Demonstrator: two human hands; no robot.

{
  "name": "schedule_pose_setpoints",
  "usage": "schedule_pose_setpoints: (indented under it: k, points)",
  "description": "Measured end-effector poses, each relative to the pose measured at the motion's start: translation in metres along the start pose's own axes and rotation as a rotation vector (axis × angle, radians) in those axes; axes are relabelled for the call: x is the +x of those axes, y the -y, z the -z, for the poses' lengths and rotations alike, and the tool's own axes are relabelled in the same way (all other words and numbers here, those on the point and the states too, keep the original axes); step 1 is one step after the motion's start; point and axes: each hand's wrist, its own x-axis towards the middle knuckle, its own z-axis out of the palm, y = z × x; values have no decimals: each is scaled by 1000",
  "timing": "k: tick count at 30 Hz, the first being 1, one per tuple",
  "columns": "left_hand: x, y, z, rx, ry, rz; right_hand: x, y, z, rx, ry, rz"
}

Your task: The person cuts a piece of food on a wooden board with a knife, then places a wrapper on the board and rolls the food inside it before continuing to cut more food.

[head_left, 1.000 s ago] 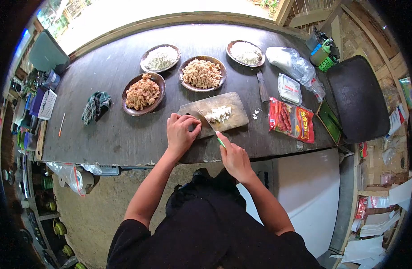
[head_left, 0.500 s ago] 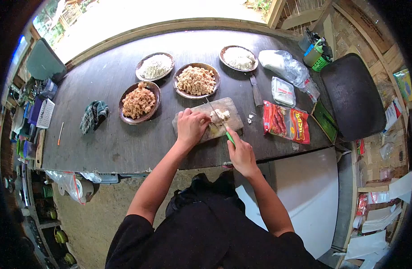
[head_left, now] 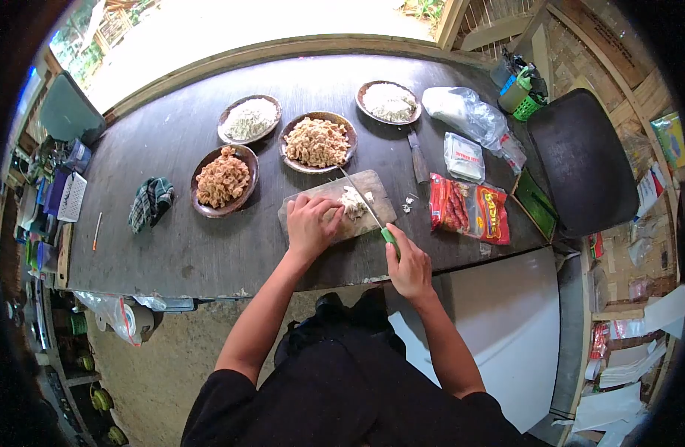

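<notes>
My right hand [head_left: 409,264] is closed on the green handle of a knife [head_left: 367,201], whose blade slants up and left over a wooden cutting board [head_left: 376,188]. Pale chopped food [head_left: 354,203] lies on the board beside the blade. My left hand [head_left: 313,223] rests on the board's left part, fingers bent together at the left edge of the food; whether it pinches a piece is hidden. Just beyond the board is a bowl of light brown pieces [head_left: 318,142].
Nearby are a bowl of reddish-brown pieces [head_left: 223,179], plates of white shreds [head_left: 251,119] [head_left: 389,102], a red packet [head_left: 469,211], a cleaver-like tool [head_left: 418,158], plastic bags [head_left: 469,112], a dark tray [head_left: 585,164] and a checked cloth [head_left: 151,203].
The knife has moved right, off the middle of the chopped food, with my right hand lower and further right. My left hand has shifted slightly left and down. The whole view has shifted a little.
</notes>
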Motion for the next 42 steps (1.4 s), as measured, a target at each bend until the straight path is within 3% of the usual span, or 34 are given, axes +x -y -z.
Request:
schedule_pose_setpoints:
  k: [5, 13, 26, 30, 37, 40, 42]
  points:
    - [-10, -5, 13, 11, 45, 85, -13, -25, 4, -219, -43, -56]
    - [-21, -22, 16, -5, 23, 129, -10, -63, 12, -374, -109, 46]
    - [-10, -71, -6, -45, 47, 170, -6, -89, 38, -339, -107, -11]
    - [8, -90, -24, -74, 90, 144, 6, -97, 56, -222, -159, 64]
    - [86, -137, -81, -93, 217, -231, 76, -174, 114, -233, -266, 83]
    - [124, -149, -134, -111, 294, -372, 107, -209, 128, -302, -284, 157]
    - [152, -159, -165, -142, 322, -438, 130, -231, 136, -307, -210, 313]
